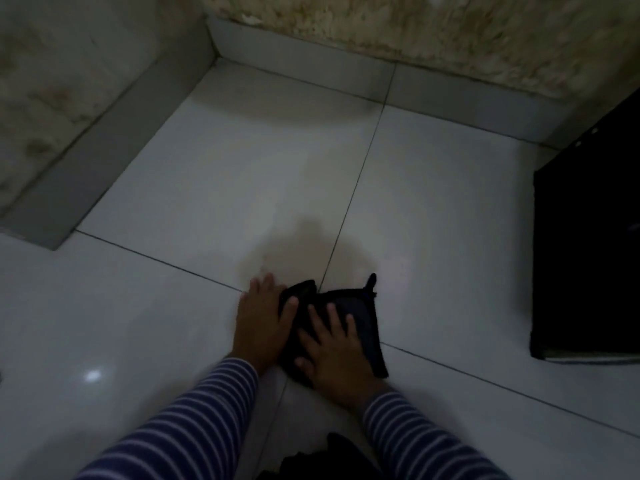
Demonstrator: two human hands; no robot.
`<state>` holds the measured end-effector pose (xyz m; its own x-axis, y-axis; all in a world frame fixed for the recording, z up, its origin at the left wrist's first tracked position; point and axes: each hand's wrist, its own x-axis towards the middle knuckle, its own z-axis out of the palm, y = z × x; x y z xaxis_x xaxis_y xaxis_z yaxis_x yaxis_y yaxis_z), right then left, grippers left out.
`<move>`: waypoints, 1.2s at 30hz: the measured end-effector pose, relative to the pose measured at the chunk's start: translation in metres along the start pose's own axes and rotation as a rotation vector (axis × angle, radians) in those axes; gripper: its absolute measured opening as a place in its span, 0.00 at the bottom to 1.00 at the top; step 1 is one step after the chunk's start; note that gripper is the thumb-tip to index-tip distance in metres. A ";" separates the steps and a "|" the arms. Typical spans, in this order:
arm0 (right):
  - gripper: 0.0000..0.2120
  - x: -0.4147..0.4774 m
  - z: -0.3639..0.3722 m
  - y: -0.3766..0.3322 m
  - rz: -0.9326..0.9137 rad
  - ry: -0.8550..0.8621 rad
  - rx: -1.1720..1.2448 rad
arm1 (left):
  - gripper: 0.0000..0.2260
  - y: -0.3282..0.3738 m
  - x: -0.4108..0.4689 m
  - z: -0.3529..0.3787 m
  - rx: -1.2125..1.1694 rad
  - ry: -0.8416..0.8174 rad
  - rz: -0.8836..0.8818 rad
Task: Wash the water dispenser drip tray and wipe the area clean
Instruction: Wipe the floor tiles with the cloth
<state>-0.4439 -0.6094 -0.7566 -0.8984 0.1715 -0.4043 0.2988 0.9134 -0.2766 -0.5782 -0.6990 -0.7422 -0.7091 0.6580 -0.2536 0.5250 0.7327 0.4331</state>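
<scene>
A dark folded cloth [363,317] lies on the white tiled floor [242,174] near a grout line. My right hand [332,351] rests flat on top of it with fingers spread. My left hand [259,320] lies on the floor beside the cloth's left edge, its thumb touching the cloth. Both sleeves are blue with white stripes. The drip tray is not in view.
A black box-shaped appliance [588,244] stands at the right, close to the wall. Stained walls with a grey skirting [114,133] meet in a corner at the top left. A faint brownish patch [304,251] marks the tile just beyond the cloth.
</scene>
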 end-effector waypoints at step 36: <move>0.18 -0.072 -0.298 0.000 0.339 0.410 1.356 | 0.10 0.176 -0.004 -0.257 -1.425 -0.447 -0.122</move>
<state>-0.4755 -0.5119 -0.4672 -0.6820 0.6070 -0.4079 0.3699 -0.1947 -0.9084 -0.6042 -0.6175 -0.4432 -0.3768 0.7971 -0.4718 -0.5990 0.1789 0.7805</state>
